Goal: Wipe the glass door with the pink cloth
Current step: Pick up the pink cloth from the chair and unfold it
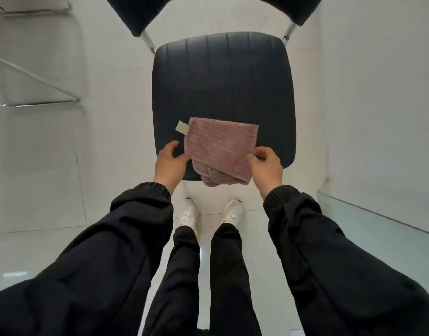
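Note:
A folded pink cloth (219, 147) with a pale tag at its far left corner lies on the front part of a black chair seat (223, 78), its near fold hanging over the seat's front edge. My left hand (171, 161) touches the cloth's left edge, thumb and fingers spread. My right hand (266, 163) pinches the cloth's right edge between thumb and curled fingers. Glass panes stand at the left (34, 132) and at the lower right (378, 229); which one is the door I cannot tell.
The chair's black backrest (145, 13) and chrome legs are at the top. My legs and white shoes (190, 212) stand on the white tiled floor just in front of the seat. Chrome rails (34, 103) run along the left glass.

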The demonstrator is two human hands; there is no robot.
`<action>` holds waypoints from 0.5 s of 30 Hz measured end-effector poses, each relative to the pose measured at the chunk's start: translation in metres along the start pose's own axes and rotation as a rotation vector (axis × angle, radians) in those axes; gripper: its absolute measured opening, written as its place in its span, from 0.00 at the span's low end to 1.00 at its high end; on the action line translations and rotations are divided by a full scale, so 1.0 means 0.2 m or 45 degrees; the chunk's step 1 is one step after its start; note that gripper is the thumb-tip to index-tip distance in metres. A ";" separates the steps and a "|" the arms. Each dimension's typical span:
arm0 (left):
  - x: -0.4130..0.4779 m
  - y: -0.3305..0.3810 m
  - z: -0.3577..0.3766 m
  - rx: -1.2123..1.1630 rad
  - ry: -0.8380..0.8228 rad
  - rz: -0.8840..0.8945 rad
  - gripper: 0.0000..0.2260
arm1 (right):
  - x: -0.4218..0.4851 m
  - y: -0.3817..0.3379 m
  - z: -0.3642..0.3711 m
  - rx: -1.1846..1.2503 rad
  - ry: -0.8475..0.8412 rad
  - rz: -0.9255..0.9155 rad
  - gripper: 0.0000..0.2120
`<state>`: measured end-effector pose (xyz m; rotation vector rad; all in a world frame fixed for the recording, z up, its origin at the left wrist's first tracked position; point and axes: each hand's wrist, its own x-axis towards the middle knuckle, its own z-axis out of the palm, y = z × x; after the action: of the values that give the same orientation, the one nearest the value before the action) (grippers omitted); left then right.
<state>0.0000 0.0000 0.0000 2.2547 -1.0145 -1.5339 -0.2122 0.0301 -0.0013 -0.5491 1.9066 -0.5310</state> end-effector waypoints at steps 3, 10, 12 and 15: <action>0.10 -0.06 0.04 -0.104 -0.016 -0.089 0.30 | 0.07 0.05 0.03 -0.063 0.021 0.009 0.19; 0.18 -0.10 0.11 -0.203 0.009 -0.211 0.36 | 0.17 0.12 0.09 -0.053 0.022 0.110 0.26; 0.19 -0.07 0.15 -0.210 -0.036 -0.216 0.36 | 0.21 0.10 0.09 -0.039 -0.012 0.166 0.23; 0.19 -0.01 0.23 -0.131 -0.086 -0.173 0.28 | 0.25 0.09 0.10 -0.103 -0.067 0.131 0.08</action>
<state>-0.0309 -0.0139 -0.0479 2.2554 -0.7938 -1.6863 -0.2141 0.0137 -0.0552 -0.5094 1.9007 -0.3711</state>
